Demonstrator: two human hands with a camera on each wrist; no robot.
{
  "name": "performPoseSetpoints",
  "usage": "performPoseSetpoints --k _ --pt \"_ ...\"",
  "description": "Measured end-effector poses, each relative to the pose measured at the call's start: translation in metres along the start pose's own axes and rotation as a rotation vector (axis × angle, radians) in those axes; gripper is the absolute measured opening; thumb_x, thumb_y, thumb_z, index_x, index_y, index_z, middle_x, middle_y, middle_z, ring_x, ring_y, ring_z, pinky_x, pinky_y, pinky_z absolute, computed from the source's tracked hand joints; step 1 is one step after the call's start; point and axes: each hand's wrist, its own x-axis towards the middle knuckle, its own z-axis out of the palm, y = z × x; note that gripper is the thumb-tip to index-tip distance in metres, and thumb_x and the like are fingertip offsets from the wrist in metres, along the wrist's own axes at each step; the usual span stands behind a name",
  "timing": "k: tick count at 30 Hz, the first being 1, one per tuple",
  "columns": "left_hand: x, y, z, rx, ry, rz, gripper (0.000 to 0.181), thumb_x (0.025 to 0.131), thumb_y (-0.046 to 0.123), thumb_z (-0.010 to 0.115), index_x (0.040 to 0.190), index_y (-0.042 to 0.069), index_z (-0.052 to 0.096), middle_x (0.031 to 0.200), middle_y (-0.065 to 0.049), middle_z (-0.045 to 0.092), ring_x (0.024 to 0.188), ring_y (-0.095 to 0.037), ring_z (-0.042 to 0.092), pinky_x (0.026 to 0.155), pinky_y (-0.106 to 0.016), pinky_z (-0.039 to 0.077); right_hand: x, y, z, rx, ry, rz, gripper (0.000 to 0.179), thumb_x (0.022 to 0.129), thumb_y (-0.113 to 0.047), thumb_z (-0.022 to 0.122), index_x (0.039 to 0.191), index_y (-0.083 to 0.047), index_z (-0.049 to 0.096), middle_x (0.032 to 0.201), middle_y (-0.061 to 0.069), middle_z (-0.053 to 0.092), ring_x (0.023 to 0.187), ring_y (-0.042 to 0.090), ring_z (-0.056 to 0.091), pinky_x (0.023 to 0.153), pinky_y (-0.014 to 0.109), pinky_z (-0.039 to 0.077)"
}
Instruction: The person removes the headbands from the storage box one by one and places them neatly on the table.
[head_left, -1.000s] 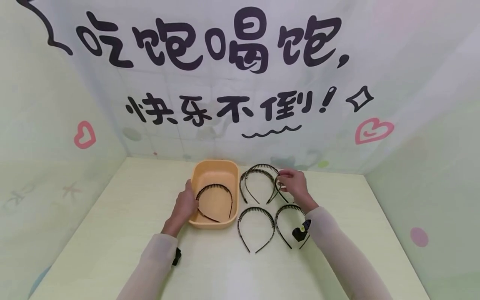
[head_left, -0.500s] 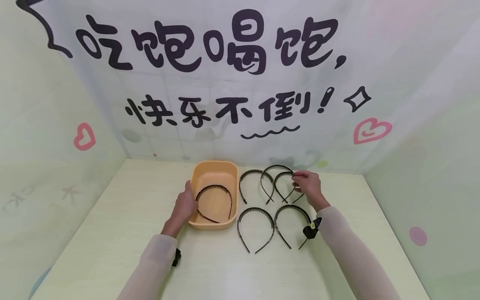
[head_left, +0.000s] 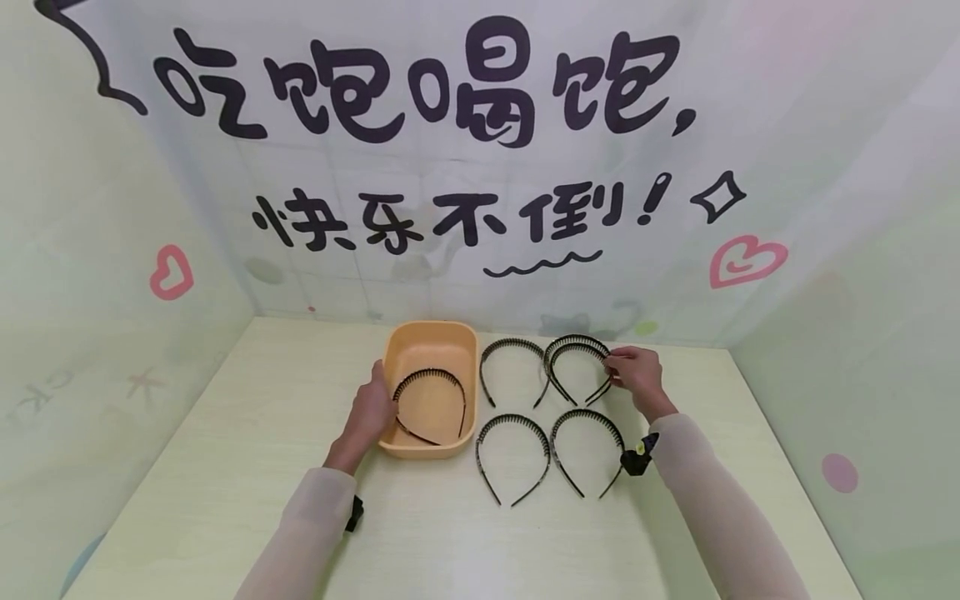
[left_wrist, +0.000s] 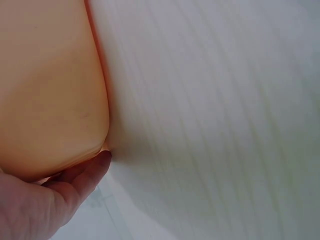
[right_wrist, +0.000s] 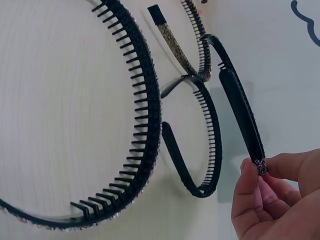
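Note:
My right hand (head_left: 637,375) pinches a thin black toothed headband (right_wrist: 245,120) by its glittery side, between thumb and fingertips. In the head view that headband overlaps another toothed headband (right_wrist: 212,145) at the back right of the group. My left hand (head_left: 372,408) grips the left side of an orange plastic tub (head_left: 427,452); the left wrist view shows its fingers (left_wrist: 90,177) against the tub's outer wall. One headband (head_left: 429,372) lies inside the tub, teeth inward.
On the pale table (head_left: 465,542), right of the tub, lie a back-left headband (head_left: 512,342), a front-left headband (head_left: 513,418) and a front-right headband (head_left: 587,413). A printed wall (head_left: 450,283) closes off the back; side walls stand left and right.
My right hand has moved right, carrying the pinched headband from over the back-left headband to over the back-right one. The left hand and the tub have stayed in place.

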Motion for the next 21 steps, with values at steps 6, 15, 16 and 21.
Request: performPoseSetpoints --k 6,15,16,21 --pt "-0.001 0.0 -0.001 0.003 -0.004 -0.003 0.077 0.088 -0.009 0.051 0.153 -0.007 0.01 0.108 -0.039 0.062 0.077 -0.033 0.067 0.057 -0.035 0.051 0.003 0.002 -0.01 0.012 0.008 0.025 0.036 0.097 -0.009 0.059 0.129 0.008 0.06 0.106 0.016 0.071 0.078 0.01 0.067 0.068 0.024 0.056" --pt "0.002 -0.001 0.001 -0.015 -0.006 -0.003 0.078 0.088 -0.01 0.051 0.154 -0.005 0.009 0.108 -0.038 0.063 0.071 -0.029 0.066 0.053 -0.031 0.048 0.008 0.005 -0.028 0.055 0.042 0.066 0.037 0.098 -0.011 0.058 0.131 0.006 0.059 0.082 -0.007 0.068 0.074 0.005 0.066 0.069 0.024 0.056" --pt "0.002 -0.002 0.001 -0.017 -0.007 -0.005 0.079 0.088 -0.01 0.051 0.155 -0.005 0.009 0.109 -0.038 0.063 0.071 -0.028 0.065 0.052 -0.03 0.048 0.009 0.005 -0.03 0.054 0.047 0.071 0.037 0.098 -0.012 0.058 0.131 0.005 0.059 0.081 -0.008 0.067 0.073 0.004 0.066 0.069 0.024 0.056" --pt "0.002 -0.002 0.002 -0.018 -0.002 -0.002 0.079 0.088 -0.01 0.05 0.154 -0.006 0.009 0.108 -0.038 0.063 0.07 -0.027 0.065 0.052 -0.03 0.047 0.011 0.008 -0.038 0.058 0.059 0.085 0.038 0.099 -0.013 0.058 0.133 0.005 0.058 0.08 -0.01 0.066 0.076 0.005 0.067 0.07 0.024 0.056"
